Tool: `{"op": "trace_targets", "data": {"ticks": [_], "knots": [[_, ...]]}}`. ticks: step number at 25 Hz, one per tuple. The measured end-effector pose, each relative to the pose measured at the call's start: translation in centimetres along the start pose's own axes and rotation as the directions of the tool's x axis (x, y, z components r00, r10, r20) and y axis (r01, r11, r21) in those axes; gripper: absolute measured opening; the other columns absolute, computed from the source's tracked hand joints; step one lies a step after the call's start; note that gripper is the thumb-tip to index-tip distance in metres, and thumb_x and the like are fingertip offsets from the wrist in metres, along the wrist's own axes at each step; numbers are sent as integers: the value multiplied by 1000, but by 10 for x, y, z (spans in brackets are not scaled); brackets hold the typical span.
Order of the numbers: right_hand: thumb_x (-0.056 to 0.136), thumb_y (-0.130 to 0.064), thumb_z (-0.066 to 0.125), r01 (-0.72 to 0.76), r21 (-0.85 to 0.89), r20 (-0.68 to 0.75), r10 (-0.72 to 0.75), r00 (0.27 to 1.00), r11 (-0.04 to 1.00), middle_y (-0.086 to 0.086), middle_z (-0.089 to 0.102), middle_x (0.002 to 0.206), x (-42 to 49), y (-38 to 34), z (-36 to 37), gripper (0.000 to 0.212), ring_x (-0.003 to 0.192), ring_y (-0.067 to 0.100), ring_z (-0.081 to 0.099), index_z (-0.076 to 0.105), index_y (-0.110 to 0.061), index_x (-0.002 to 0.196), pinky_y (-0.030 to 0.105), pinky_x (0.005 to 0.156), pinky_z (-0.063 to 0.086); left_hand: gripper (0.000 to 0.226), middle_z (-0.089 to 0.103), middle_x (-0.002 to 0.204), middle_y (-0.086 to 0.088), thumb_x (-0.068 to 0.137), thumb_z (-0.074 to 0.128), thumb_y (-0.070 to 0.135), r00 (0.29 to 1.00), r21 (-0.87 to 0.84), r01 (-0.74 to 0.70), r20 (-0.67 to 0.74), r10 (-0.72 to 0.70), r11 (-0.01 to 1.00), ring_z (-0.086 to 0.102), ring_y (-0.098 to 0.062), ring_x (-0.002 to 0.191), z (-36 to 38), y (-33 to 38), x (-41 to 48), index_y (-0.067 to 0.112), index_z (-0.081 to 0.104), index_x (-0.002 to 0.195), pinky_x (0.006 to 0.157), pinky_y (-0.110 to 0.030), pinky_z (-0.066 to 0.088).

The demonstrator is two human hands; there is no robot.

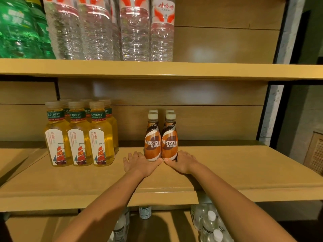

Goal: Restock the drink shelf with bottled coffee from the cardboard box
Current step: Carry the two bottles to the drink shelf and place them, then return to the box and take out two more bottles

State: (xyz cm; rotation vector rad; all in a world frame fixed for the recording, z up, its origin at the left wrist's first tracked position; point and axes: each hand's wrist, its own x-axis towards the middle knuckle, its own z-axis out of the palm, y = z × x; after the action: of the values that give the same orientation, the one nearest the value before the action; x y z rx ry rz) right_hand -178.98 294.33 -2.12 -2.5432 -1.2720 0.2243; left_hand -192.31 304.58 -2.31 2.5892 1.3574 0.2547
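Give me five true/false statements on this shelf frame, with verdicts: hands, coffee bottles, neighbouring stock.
1. The brown-and-white plastic Nescafe coffee bottles stand upright on the middle wooden shelf. True.
2. The left hand holds a coffee bottle lifted off the shelf. False: it lies low at the base of the left front bottle, which stands on the shelf.
3. The yellow tea bottles with white ship labels stand left of the coffee bottles, with a gap between. True.
4. The upper wooden shelf carries coffee bottles. False: it carries clear plastic water bottles with red-and-white labels.
5. The right hand is at the base of the right front coffee bottle. True.
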Motion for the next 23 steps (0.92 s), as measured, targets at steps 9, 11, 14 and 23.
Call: {"op": "trace_targets", "data": {"ticks": [9, 11, 14, 23], "knots": [[87, -56, 52, -46, -112, -165, 27, 986, 993, 11, 31, 153, -151, 31, -69, 80, 139, 29, 31, 24, -12, 148, 44, 114, 29, 76, 48, 136, -7, 79, 53, 66, 833, -65, -483, -340, 436, 873, 50, -23, 119, -62, 0, -107, 17, 40, 136, 95, -36, 44], [87, -56, 51, -109, -105, -168, 90, 982, 988, 13, 33, 152, -191, 48, -78, 81, 138, 30, 33, 22, -11, 148, 42, 113, 30, 76, 44, 141, -9, 81, 52, 62, 765, -37, -615, -271, 584, 788, 47, -25, 124, -63, 24, -132, 16, 36, 140, 100, -39, 41], [88, -55, 51, -235, -79, -184, 217, 959, 969, 12, 34, 151, -259, 78, -87, 79, 136, 30, 35, 24, -11, 147, 40, 111, 29, 81, 34, 149, -10, 85, 48, 61, 668, 23, -738, -116, 735, 674, 38, -27, 133, -54, 74, -172, 11, 27, 145, 107, -40, 36], [86, -57, 53, -686, 21, -273, 664, 696, 728, 11, 33, 152, -489, 200, -101, 81, 138, 29, 34, 24, -13, 147, 42, 112, 31, 82, 30, 152, -9, 83, 58, 54, 303, -234, -921, 77, 950, 313, 34, -28, 137, 6, 259, -344, 14, 24, 147, 108, -42, 35]]}}
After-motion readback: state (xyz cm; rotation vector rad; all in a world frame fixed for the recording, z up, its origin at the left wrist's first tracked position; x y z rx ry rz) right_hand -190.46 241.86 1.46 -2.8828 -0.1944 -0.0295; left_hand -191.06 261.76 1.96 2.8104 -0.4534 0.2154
